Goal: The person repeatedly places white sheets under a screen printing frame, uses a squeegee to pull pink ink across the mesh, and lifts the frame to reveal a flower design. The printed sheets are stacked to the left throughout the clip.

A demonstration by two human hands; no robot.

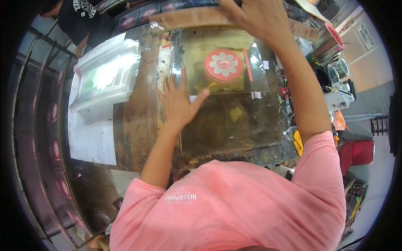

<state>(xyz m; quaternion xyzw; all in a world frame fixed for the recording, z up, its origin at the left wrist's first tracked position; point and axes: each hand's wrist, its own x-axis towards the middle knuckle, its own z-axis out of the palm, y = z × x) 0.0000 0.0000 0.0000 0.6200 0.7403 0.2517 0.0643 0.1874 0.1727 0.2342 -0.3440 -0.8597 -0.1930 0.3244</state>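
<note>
The wooden bar [190, 17] lies crosswise, its long axis running left-right.

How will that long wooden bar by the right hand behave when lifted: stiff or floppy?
The wooden bar is probably stiff, judging by its solid wooden look. Being long, it may swing or tilt if gripped off-centre.

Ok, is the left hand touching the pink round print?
Apart: the head view shows yellowish surface between the left hand and the pink round print.
</note>
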